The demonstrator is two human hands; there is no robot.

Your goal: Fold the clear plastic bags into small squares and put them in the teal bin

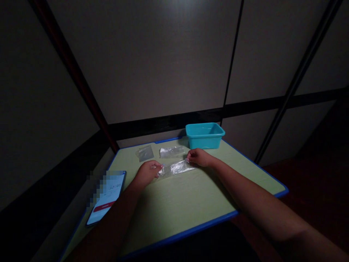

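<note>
A clear plastic bag [178, 167] stretches between my two hands, low over the small table [180, 207]. My left hand [148, 171] pinches its left end, fingers closed. At its right end, my right hand [199, 157] grips the upper edge between thumb and fingers. Just behind lies a second clear plastic bag [171, 151], flat on the tabletop. Further left rests a folded clear plastic piece [146, 153].
A turquoise plastic basket [205, 141] stands at the table's back right. Near the left edge lies a lit phone [109, 196], beside my left forearm. Dark-framed panels [163, 65] rise behind the table, which has a blue rim.
</note>
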